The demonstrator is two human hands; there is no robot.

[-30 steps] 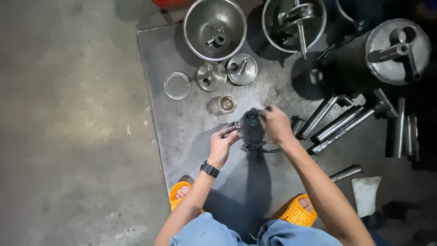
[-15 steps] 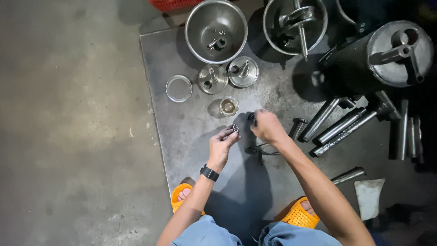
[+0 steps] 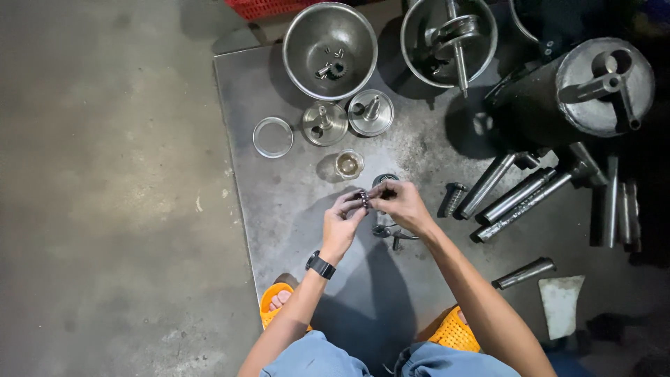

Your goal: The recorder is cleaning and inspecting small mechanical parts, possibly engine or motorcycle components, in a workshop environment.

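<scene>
My left hand (image 3: 342,225) and my right hand (image 3: 401,204) meet over a grey metal floor plate (image 3: 279,209). Together their fingertips pinch a small dark toothed metal part (image 3: 363,200), like a little gear or bearing. A black watch sits on my left wrist (image 3: 319,265). Just beyond the hands lies a dark round ring part (image 3: 384,181). Under my right hand lie small dark metal pieces (image 3: 391,234) on the plate. A small cup of brownish liquid (image 3: 348,165) stands a little farther away.
Two steel bowls (image 3: 330,49) (image 3: 447,42) holding parts stand at the far edge. Two round metal caps (image 3: 324,123) (image 3: 370,112) and a clear dish (image 3: 273,137) sit near them. A black cylinder (image 3: 579,98) and several steel shafts (image 3: 520,199) lie right. My orange sandals (image 3: 276,300) rest near.
Both hands have drawn closer together and lifted the small toothed part off the dark ring part, which now lies uncovered on the plate.
</scene>
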